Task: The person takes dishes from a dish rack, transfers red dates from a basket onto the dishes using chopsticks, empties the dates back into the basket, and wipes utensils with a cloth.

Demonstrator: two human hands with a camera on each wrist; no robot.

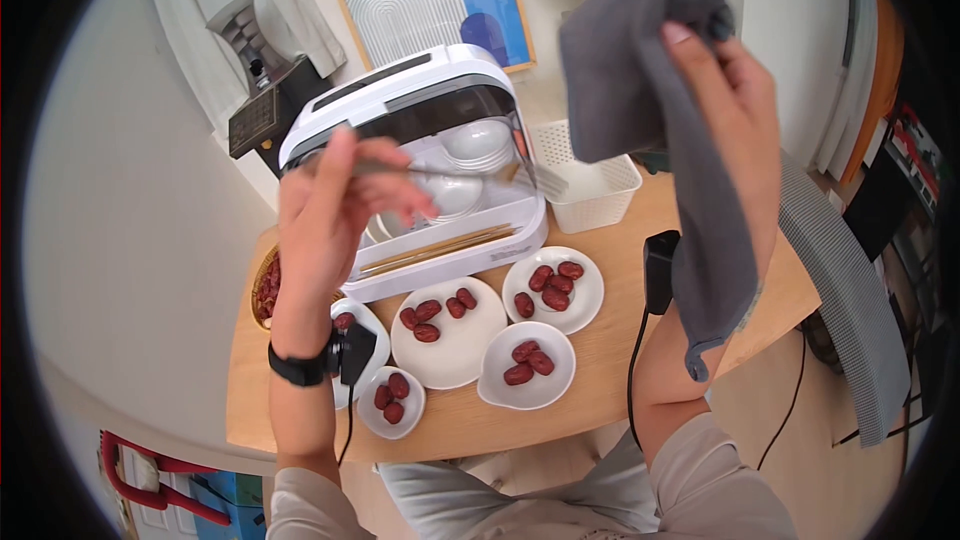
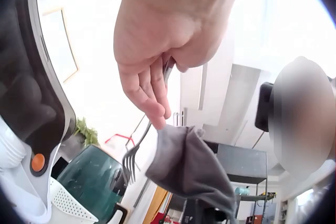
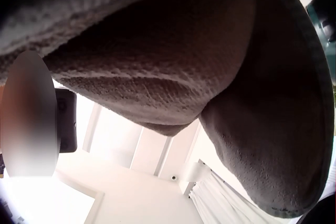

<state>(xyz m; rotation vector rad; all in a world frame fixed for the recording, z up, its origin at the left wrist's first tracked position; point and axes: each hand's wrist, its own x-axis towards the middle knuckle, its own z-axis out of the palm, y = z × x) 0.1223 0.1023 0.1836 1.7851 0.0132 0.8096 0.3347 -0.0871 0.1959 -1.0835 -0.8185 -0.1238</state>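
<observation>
My left hand [image 1: 330,205] is raised in front of the white dish cabinet and grips a metal fork [image 2: 130,157] by its handle. In the head view the fork is blurred and points right; its tines show clearly in the left wrist view. Higher up on the right, my right hand [image 1: 735,105] holds a bunched grey cloth [image 1: 615,75], thumb on top, with a long end hanging down along the forearm. The cloth fills most of the right wrist view and hides that hand there.
The dish cabinet [image 1: 420,275] has its dark lid raised over white bowls [image 1: 478,143] and chopsticks [image 1: 440,252]. Beside it stands a white perforated basket [image 1: 600,205]. Several white dishes, including a round plate [image 1: 450,365], hold red dates [image 1: 427,310] near the table's front edge.
</observation>
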